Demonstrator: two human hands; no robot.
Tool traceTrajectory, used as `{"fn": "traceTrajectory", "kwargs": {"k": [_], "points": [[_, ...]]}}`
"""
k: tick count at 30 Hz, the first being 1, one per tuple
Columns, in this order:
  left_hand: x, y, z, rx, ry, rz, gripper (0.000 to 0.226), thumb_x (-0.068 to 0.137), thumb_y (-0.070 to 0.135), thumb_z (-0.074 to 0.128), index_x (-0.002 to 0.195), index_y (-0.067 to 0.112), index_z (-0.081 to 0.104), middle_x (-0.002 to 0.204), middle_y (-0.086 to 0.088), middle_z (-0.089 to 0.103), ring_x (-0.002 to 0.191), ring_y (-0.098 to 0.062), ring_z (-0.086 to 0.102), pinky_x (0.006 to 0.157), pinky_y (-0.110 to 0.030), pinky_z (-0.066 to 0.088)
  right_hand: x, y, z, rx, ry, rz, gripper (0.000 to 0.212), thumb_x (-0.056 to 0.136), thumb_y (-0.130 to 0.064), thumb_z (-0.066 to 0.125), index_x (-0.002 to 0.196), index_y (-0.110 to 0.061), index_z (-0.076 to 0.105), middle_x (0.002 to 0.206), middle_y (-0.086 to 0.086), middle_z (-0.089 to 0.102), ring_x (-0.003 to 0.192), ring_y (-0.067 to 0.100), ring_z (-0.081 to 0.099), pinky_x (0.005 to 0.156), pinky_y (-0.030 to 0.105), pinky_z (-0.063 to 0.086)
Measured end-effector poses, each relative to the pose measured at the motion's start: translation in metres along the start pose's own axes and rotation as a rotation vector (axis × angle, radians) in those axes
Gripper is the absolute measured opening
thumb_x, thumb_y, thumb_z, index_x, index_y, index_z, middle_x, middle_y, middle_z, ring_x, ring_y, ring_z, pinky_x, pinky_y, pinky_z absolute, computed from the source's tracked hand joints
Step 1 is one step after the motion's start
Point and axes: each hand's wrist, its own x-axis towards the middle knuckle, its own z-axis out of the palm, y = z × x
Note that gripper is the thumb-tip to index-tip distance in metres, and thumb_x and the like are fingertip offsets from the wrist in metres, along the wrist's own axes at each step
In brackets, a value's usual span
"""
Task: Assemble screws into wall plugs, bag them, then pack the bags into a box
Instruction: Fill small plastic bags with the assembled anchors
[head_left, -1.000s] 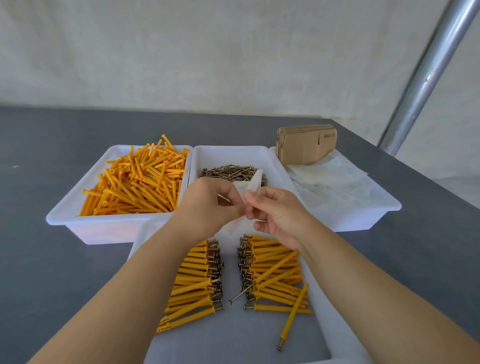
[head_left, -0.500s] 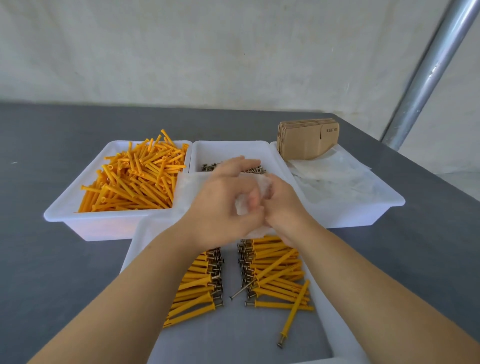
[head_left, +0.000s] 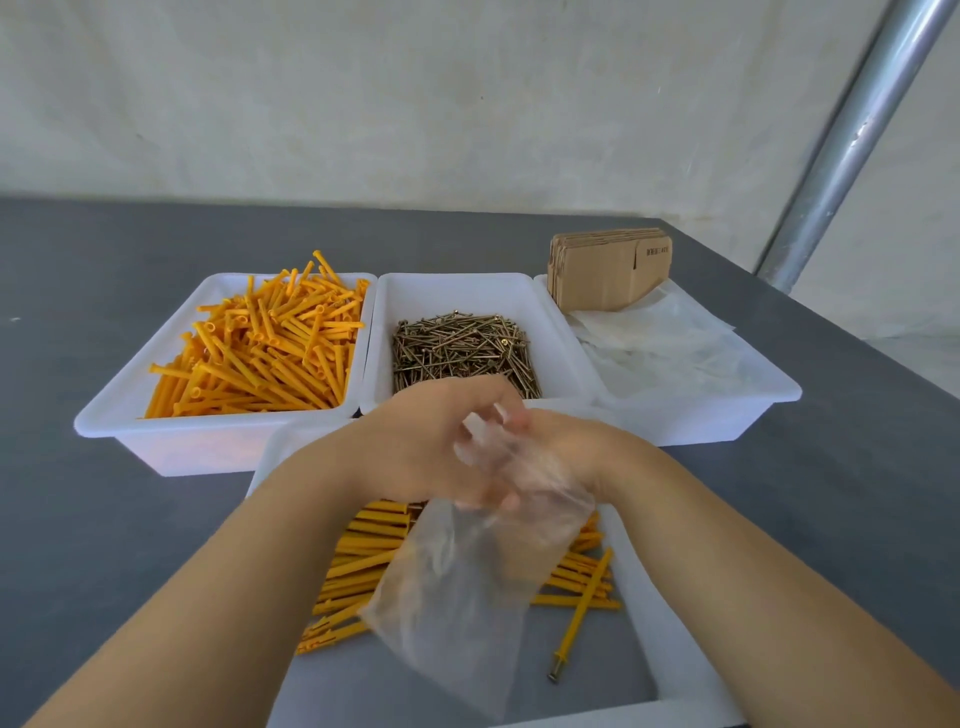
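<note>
Both the left hand (head_left: 421, 452) and right hand (head_left: 571, 452) grasp the mouth of a clear, thin plastic bag (head_left: 467, 587) hanging over assembled orange wall plugs (head_left: 358, 566).

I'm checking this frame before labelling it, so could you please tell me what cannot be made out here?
- Head view: fingertips of both hands, left hand and right hand, blurred and behind the plastic bag.
- Assembled plugs partly hidden under bag and forearms.
- Print on the cardboard boxes too small.
- Near tray cut off by the bottom edge.
</note>
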Motion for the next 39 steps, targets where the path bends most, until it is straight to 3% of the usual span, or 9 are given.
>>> {"fn": "traceTrajectory", "kwargs": {"k": [3,7,9,11,15,20,26,33,39], "points": [[-0.007,-0.002,-0.009,-0.074,-0.086,-0.031,0.026,0.067,0.032,0.086,0.087,0.028,0.069,0.106,0.006,0.066,0.095,-0.023,0.066,0.084,-0.050,0.054,-0.004,0.001,-0.004,-0.065,-0.145,-0.048,0.024,0.092,-0.042,0.065,0.073,-0.028,0.063,0.067,-0.014,0.061,0.070,0.007,0.057,0.064,0.023,0.044],[-0.015,0.000,-0.028,-0.020,-0.035,-0.021,0.018,0.073,0.028,0.086,0.071,0.030,0.068,0.102,0.005,0.065,0.094,-0.015,0.065,0.085,-0.044,0.053,-0.014,0.010,-0.018,0.503,-0.283,-0.130,0.017,0.090,-0.020,0.071,0.107,-0.017,0.074,0.103,0.005,0.073,0.095,0.017,0.066,0.090,0.038,0.053],[-0.021,0.002,-0.040,0.092,-0.094,-0.048,0.017,0.072,0.033,0.085,0.074,0.032,0.068,0.095,0.010,0.066,0.087,-0.008,0.066,0.077,-0.033,0.055,-0.016,0.013,-0.030,0.571,-0.223,-0.145,0.018,0.091,-0.017,0.069,0.108,-0.016,0.074,0.109,0.010,0.072,0.092,0.016,0.065,0.080,0.036,0.055],[-0.030,0.003,-0.046,0.161,-0.192,-0.072,0.016,0.073,0.038,0.082,0.079,0.033,0.068,0.087,0.012,0.068,0.081,-0.003,0.066,0.068,-0.019,0.051,-0.015,0.011,-0.036,0.377,-0.079,-0.218,0.012,0.089,-0.018,0.071,0.099,-0.022,0.077,0.099,0.003,0.074,0.077,0.006,0.064,0.064,0.025,0.054],[-0.058,-0.004,-0.043,0.156,-0.256,-0.088,0.012,0.080,0.027,0.078,0.081,0.035,0.069,0.082,0.019,0.069,0.078,0.003,0.064,0.065,-0.009,0.044,-0.018,-0.004,-0.012,-0.190,0.008,-0.422,0.012,0.082,-0.016,0.074,0.089,-0.024,0.078,0.082,-0.013,0.072,0.067,-0.009,0.059,0.062,0.006,0.042],[-0.086,-0.019,-0.014,0.074,-0.118,-0.159,0.013,0.079,0.018,0.076,0.080,0.030,0.073,0.086,0.015,0.069,0.086,-0.002,0.064,0.075,-0.021,0.050,-0.015,-0.010,0.030,-0.622,-0.012,-0.528,0.029,0.085,-0.026,0.065,0.059,-0.020,0.053,0.069,0.002,0.057,0.062,0.017,0.050,0.054,0.029,0.035],[-0.085,-0.026,0.009,-0.017,0.213,-0.204,0.017,0.074,0.011,0.081,0.068,0.017,0.067,0.076,0.004,0.063,0.073,-0.011,0.062,0.072,-0.037,0.054,-0.010,-0.014,0.059,-0.744,-0.030,-0.522,0.021,0.084,-0.030,0.063,0.077,-0.010,0.064,0.081,0.006,0.058,0.073,0.024,0.057,0.058,0.039,0.052],[-0.084,-0.025,0.016,-0.056,0.293,-0.104,0.015,0.074,0.006,0.081,0.068,0.001,0.068,0.080,-0.015,0.063,0.075,-0.028,0.060,0.072,-0.041,0.051,-0.011,-0.009,0.052,-0.676,-0.003,-0.536,0.023,0.091,-0.022,0.054,0.069,-0.014,0.056,0.071,0.001,0.053,0.066,0.021,0.051,0.051,0.032,0.037],[-0.084,-0.026,0.019,-0.109,0.335,-0.102,0.017,0.075,0.007,0.083,0.069,0.001,0.068,0.080,-0.016,0.064,0.076,-0.030,0.061,0.072,-0.039,0.051,-0.017,-0.008,0.047,-0.612,0.007,-0.537,0.025,0.089,-0.026,0.058,0.068,-0.028,0.044,0.066,-0.009,0.045,0.064,0.015,0.046,0.055,0.034,0.043]]}}
